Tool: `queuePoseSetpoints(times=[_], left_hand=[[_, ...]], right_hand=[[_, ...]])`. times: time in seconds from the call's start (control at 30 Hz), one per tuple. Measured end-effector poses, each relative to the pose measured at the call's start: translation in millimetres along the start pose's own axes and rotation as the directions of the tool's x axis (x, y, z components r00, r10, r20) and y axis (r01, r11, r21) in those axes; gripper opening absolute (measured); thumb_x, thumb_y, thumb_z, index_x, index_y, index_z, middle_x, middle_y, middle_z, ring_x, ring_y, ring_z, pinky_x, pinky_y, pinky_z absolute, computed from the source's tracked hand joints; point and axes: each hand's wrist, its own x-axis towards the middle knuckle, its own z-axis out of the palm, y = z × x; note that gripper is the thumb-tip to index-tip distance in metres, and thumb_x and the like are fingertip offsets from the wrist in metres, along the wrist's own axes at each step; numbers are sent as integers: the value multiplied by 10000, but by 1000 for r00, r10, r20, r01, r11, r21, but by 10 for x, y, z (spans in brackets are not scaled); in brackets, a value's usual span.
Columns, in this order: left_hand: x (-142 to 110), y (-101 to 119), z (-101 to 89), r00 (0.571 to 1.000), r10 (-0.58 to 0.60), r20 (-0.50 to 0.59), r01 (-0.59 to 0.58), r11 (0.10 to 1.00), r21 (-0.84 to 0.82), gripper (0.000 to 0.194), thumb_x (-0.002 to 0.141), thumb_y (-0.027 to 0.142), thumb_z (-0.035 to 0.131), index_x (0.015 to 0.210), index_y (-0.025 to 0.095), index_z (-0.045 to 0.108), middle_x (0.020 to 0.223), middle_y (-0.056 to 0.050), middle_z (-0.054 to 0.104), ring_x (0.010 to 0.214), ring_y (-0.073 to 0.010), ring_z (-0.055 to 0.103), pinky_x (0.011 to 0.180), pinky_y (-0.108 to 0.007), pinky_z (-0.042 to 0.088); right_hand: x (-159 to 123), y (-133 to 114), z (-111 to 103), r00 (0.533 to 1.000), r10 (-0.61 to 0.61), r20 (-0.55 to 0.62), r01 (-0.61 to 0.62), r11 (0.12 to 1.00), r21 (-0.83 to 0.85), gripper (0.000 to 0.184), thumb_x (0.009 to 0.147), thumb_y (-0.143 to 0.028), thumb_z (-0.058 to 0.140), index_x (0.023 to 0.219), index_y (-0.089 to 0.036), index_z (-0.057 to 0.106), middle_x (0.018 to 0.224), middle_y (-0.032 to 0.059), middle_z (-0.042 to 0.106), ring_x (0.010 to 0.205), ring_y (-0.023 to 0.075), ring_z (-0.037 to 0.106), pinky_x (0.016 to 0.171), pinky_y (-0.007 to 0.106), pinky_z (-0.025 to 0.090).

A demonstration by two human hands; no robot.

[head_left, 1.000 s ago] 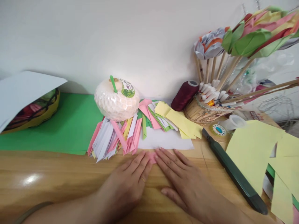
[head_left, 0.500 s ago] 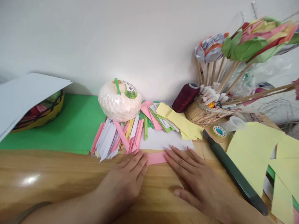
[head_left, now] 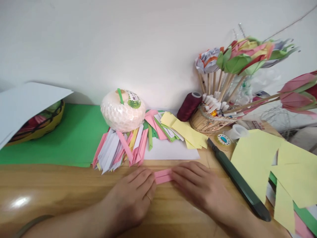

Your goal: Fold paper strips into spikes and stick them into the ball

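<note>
A folded pink paper strip (head_left: 163, 176) lies on the wooden table (head_left: 61, 188) between my two hands. My left hand (head_left: 131, 198) rests palm down on the table, its fingertips bent onto the strip's left end. On the other side, my right hand (head_left: 200, 188) has its fingers curled over the strip's right end. Both hands press and pinch the strip, and most of it is hidden under the fingers. Just behind lies a white sheet (head_left: 173, 152) with a heap of folded coloured paper strips (head_left: 123, 148).
A wrapped white coconut with a green straw (head_left: 123, 110) stands on the strips. Green paper (head_left: 61, 138) and a covered yellow basket (head_left: 34, 122) are left. Dark red thread spool (head_left: 188, 105), basket of paper flowers (head_left: 213, 115), dark green cutter (head_left: 237, 181) and yellow paper (head_left: 267, 162) are right.
My hands drew apart, exposing the pink strip, then came closer and curled their fingers over its ends. The view shifted slightly right and down.
</note>
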Motion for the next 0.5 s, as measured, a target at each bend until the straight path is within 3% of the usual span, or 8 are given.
queuePoseSetpoints(times=[0.23,0.37,0.5], left_hand=[[50,31,83,991,-102,86,111,989,-102,266,932,168,419,774,136,631,678,-25,598,724,-197,570,708,-360,485],[33,53,86,984,-160,79,171,970,-173,272,899,95,446,684,146,605,635,-19,563,691,-182,525,629,-311,444],[26,29,43,939,-301,169,342,871,-352,255,910,153,466,709,156,621,645,-20,566,668,-177,497,598,-291,415]], right_hand=[[-19,-82,112,999,-34,38,31,997,69,295,977,-142,325,931,-106,614,891,88,662,797,193,570,677,315,460],[-8,-143,117,993,81,82,-91,989,114,210,947,-143,414,831,-151,589,806,47,602,718,167,511,629,293,412],[1,-144,148,974,192,121,-211,962,173,225,960,-181,393,852,-174,590,761,38,565,705,169,496,610,281,397]])
